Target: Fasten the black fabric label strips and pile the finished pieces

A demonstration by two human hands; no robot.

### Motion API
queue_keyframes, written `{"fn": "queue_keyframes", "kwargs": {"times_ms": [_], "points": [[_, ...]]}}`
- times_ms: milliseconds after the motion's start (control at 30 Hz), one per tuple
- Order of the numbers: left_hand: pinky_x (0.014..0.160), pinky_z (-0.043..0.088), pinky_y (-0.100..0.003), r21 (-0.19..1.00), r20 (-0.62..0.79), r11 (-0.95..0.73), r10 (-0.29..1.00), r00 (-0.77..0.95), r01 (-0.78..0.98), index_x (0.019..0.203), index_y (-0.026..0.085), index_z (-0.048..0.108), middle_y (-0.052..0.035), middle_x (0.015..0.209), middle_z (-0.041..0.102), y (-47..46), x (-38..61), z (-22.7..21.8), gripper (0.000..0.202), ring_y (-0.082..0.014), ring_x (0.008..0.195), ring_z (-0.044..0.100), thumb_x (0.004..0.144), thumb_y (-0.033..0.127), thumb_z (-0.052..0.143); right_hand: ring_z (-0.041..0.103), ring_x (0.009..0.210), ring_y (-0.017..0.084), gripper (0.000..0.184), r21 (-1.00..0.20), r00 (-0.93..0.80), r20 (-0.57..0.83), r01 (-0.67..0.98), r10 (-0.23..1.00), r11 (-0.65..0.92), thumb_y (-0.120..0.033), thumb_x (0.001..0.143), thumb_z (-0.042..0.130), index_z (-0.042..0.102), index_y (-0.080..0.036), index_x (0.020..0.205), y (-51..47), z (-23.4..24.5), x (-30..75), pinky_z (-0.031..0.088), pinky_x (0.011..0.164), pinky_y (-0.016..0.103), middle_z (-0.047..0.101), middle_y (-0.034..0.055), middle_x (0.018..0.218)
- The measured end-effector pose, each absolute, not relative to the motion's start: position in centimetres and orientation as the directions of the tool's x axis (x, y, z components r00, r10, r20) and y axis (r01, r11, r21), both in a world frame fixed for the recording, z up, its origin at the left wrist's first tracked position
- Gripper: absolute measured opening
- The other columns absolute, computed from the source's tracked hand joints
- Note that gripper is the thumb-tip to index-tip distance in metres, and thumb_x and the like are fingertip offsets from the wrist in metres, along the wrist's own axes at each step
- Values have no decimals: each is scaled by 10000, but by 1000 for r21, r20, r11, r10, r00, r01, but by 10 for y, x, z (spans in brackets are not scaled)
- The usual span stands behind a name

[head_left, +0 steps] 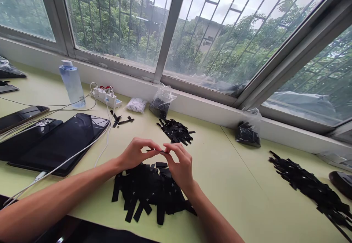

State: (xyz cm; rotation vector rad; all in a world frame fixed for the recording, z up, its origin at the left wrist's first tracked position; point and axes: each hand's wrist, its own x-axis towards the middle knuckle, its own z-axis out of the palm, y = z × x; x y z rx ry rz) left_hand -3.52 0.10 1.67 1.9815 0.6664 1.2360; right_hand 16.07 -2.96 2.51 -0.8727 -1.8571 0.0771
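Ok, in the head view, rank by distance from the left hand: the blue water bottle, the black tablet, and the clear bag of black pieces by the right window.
From the left hand:
1. Black tablet, flat on the table to its left.
2. Blue translucent water bottle, upright, far left by the sill.
3. Clear plastic bag of black pieces, far right against the sill.

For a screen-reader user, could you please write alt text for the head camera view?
Two bare hands, left hand and right hand, pinch a small black strip between their fingertips above a pile of black strips on a pale green table. A tablet and water bottle sit left, below a barred window.
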Motion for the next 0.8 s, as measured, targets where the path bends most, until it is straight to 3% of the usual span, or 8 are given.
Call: {"fn": "queue_keyframes", "kwargs": {"times_ms": [133,367,800], "points": [[800,557,-309,725,609,-686,680,409,62,960,197,767,-56,927,771,0,-35,19,128,-179,840,707,926,246,653,611,774,194,179,-368,-209,807,553,552,747,-122,934,634,721,-276,960,-28,21,161,506,698,357,660,33,851],[803,559,-299,646,674,-755,633,381,112,920,195,744,-51,901,765,-3,-35,22,94,-171,835,706,908,193,651,615,788,196,173,-310,-267,813,554,517,773,-79,946,554,634,-233,935,-28,17,164,502,735,375,684,46,873],[784,549,-307,639,672,-751,651,354,168,955,204,715,-50,864,753,-3,-36,20,96,-169,795,688,931,251,634,663,690,166,235,-172,-279,885,549,373,818,-20,904,580,584,-246,840,-29,21,163,492,673,349,754,19,877]]}}
